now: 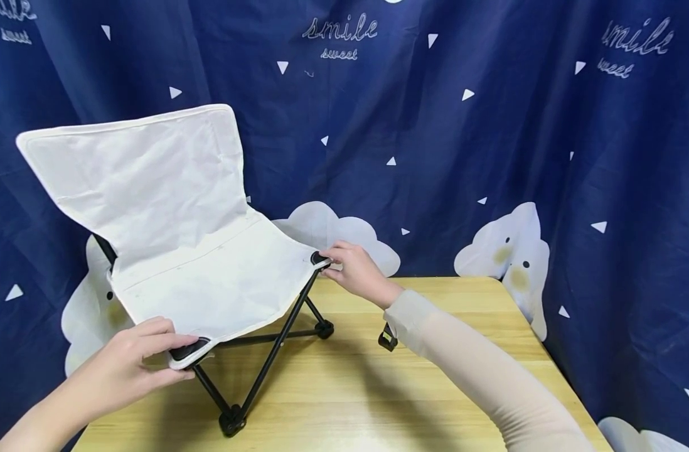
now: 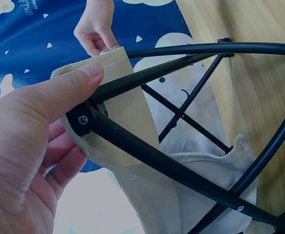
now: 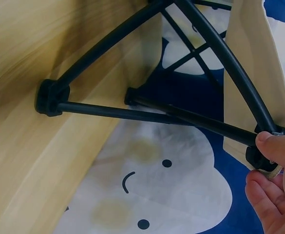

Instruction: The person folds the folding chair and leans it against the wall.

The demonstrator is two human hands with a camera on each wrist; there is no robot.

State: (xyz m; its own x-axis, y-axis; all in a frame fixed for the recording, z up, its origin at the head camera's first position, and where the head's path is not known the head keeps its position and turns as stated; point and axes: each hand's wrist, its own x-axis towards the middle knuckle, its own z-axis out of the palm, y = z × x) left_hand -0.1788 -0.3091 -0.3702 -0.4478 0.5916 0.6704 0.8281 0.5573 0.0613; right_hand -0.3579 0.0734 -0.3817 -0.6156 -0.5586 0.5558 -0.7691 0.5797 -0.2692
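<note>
A folding chair point(image 1: 209, 276) with a white fabric seat and backrest stands unfolded on the left of the table, on thin black crossed legs. My left hand point(image 1: 127, 361) grips the seat's near front corner at its black patch, fingers above and thumb below. In the left wrist view the thumb lies against the black leg joint point(image 2: 84, 119) under that corner. The other front corner is pinched by my right hand point(image 1: 356, 270). From the right wrist view, its thumb touches the black corner joint point(image 3: 261, 151), with the fingers curled by the fabric edge.
Under the chair is a light wooden table point(image 1: 435, 402) with a rounded far corner. A small black fitting point(image 1: 387, 339) shows beside the right sleeve. Behind hangs a dark blue curtain point(image 1: 401, 100) printed with white clouds, triangles and lettering.
</note>
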